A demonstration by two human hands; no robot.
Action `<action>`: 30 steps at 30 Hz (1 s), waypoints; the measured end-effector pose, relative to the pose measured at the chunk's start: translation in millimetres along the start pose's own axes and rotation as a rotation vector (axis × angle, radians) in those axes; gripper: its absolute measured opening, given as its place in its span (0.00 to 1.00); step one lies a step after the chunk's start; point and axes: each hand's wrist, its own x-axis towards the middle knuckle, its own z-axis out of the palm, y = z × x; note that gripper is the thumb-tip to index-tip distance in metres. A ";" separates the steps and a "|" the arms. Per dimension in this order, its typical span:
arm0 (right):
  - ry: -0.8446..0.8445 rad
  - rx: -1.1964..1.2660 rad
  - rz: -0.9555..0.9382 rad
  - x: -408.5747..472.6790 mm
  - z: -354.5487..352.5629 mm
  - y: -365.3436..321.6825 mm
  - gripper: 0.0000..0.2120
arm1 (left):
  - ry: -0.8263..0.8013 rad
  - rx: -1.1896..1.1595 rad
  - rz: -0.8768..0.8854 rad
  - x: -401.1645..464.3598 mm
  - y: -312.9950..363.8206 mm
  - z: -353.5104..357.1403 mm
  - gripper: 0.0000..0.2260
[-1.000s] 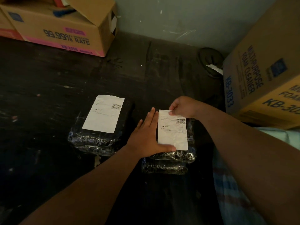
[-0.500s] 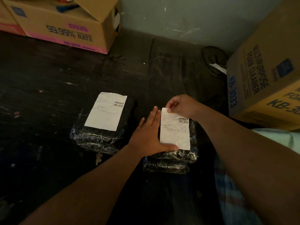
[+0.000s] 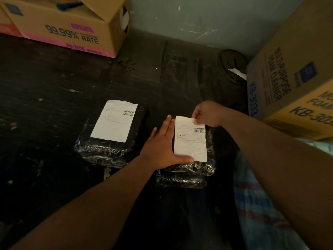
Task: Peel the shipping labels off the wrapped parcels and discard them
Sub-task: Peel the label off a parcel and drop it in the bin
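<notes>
Peeling first label (image 3: 190,139) off right-hand parcel (image 3: 192,166). Right hand (image 3: 207,114) pinching label's far corner; left hand (image 3: 162,150) flat, fingers straight, bracing parcel's left side. Second labelled parcel (image 3: 111,141) left of it, untouched. Next, likely: steady pull toward near edge, keeping wrap pinned.

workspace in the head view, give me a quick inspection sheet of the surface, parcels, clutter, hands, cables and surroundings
surface: dark scuffed floor with pale specks.
job's things: left parcel in black shiny wrap, its label lying flat; right parcel on top of another wrapped parcel, its label creased, far right corner pinched.
clutter: dark round object with a white scrap by the wall.
hands: left hand flat on the right parcel beside its label; right hand pinches the label corner.
cables: nothing seen.
surroundings: open carton far left, foam cleaner carton right, pale wall.
</notes>
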 end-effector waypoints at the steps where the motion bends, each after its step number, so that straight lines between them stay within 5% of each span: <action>1: 0.012 0.025 0.004 -0.7 0.1 1.0 0.05 | -0.001 0.000 -0.001 0.3 0.0 0.3 0.65; 6: 0.044 0.059 0.009 -1.5 1.9 5.1 0.18 | -0.008 0.009 -0.005 2.7 -0.5 1.6 0.66; 13: 0.094 -0.060 -0.041 -2.1 -1.9 -2.6 0.06 | -0.040 0.040 -0.005 1.0 -0.7 -3.4 0.71; 22: 0.217 -0.113 -0.049 -14.5 12.9 -3.3 0.17 | -0.042 0.011 0.013 0.1 7.5 -8.8 0.71; 30: 0.265 -0.141 -0.036 -24.4 13.8 -14.4 0.07 | -0.098 -0.080 0.004 -3.6 8.6 -12.2 0.71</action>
